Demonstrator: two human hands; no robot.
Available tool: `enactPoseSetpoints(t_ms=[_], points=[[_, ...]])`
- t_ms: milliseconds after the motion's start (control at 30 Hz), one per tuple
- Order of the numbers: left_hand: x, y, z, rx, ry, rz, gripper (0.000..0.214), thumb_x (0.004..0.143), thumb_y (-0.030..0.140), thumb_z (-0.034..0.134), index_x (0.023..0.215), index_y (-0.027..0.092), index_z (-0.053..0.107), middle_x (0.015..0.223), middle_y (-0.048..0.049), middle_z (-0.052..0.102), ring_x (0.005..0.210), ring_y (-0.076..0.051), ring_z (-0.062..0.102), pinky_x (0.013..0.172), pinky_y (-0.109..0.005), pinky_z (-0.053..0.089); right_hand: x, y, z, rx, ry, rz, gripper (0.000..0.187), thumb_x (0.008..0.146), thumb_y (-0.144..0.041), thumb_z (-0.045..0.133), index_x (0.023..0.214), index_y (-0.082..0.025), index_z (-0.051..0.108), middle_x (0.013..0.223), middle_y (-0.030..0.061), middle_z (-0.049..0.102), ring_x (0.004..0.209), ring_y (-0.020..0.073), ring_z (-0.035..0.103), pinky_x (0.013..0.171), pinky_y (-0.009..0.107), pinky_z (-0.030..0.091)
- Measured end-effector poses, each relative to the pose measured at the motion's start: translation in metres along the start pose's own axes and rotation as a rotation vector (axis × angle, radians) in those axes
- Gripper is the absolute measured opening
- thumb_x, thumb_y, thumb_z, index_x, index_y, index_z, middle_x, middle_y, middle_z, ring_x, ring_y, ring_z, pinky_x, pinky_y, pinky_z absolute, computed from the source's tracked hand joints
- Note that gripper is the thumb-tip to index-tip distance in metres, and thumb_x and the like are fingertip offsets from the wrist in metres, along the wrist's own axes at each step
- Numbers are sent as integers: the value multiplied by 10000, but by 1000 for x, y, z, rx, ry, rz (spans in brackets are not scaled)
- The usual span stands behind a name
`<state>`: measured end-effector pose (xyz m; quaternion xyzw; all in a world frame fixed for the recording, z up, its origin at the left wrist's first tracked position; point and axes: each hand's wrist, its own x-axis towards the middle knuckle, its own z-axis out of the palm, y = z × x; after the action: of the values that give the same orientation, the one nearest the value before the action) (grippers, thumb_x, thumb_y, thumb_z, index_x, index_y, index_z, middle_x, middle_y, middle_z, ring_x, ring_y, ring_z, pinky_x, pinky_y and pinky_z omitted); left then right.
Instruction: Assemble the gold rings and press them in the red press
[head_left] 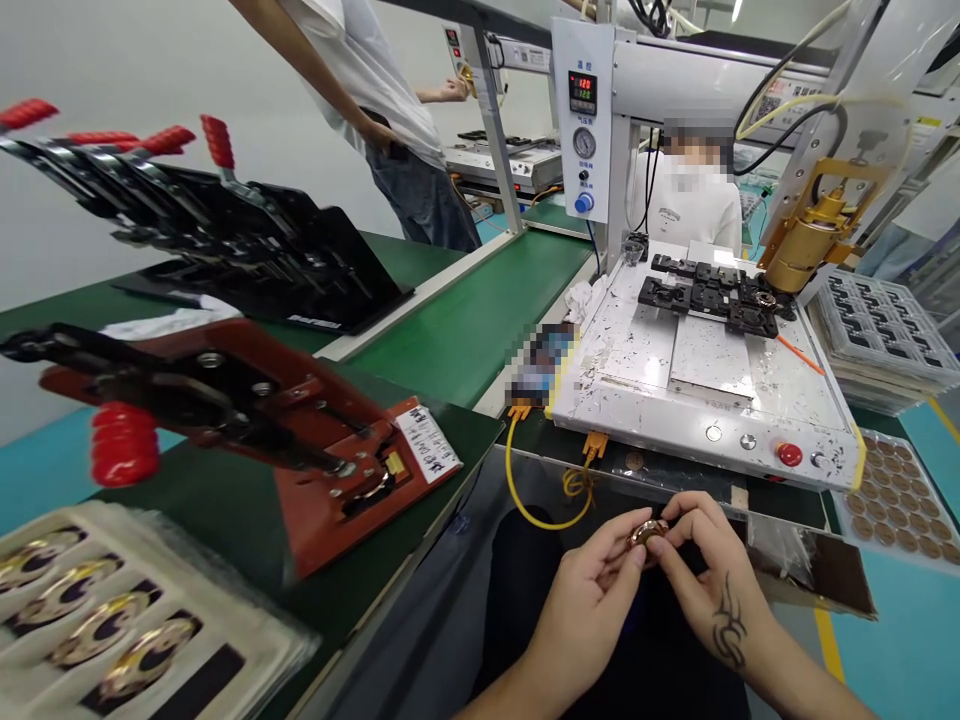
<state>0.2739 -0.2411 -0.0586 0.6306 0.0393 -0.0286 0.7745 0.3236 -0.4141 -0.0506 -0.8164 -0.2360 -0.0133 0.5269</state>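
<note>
Fingers (pixel 632 570) of the left hand (pixel 589 595) and right hand (pixel 705 560), nearly closed, pinch a shiny round metal piece (pixel 645 533) before the near edge of a white machine bed (pixel 622 385), black blocks (pixel 709 293) lying toward its far edge.

Over on the near left, a dark green bench top (pixel 217 530) bears a cream tray (pixel 217 615) of shiny gold-coloured rings (pixel 120 685) and a red-brown metal clamp fixture (pixel 322 520). Beyond, a black rack (pixel 337 255) stands on a green table (pixel 424 258).
</note>
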Motion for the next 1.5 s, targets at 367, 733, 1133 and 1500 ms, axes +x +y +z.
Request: enactPoseSetpoints(t_ms=[367, 733, 1133, 1500], points=[[6, 11, -16, 103, 19, 107, 506, 1048, 335, 615, 1531, 274, 479, 1474, -144, 659, 1284, -275, 706, 1105, -424, 581, 17, 6, 0, 84, -71, -64, 101, 1048, -307, 633, 1014, -242, 703, 1002, 58, 660, 912, 208, 639, 829, 334, 534], [2, 32, -23, -8, 111, -22, 282, 909, 418, 790, 1029, 167, 744, 924, -59, 771, 773, -183, 709, 762, -311, 602, 24, 5, 25, 642, -206, 262, 339, 942, -433, 798, 1189, -250, 656, 868, -3, 660, 691, 151, 644, 551, 247, 533], [-26, 93, -44, 564, 108, 207, 170, 971, 294, 676, 1094, 229, 774, 993, -61, 795, 838, -208, 723, 771, -298, 583, 63, -12, 13, -85, -362, -647, 578, 991, -131, 647, 1531, -296, 525, 1252, 116, 731, 1077, 251, 748, 910, 354, 641], [-18, 197, -186, 1361, 340, 742, 502, 1040, 440, 534, 575, 253, 514, 577, -16, 543, 634, -207, 515, 770, -384, 496, 88, -31, 28, 87, -274, -480, 362, 996, -285, 681, 1354, -248, 644, 953, 57, 763, 747, 199, 739, 674, 278, 651]])
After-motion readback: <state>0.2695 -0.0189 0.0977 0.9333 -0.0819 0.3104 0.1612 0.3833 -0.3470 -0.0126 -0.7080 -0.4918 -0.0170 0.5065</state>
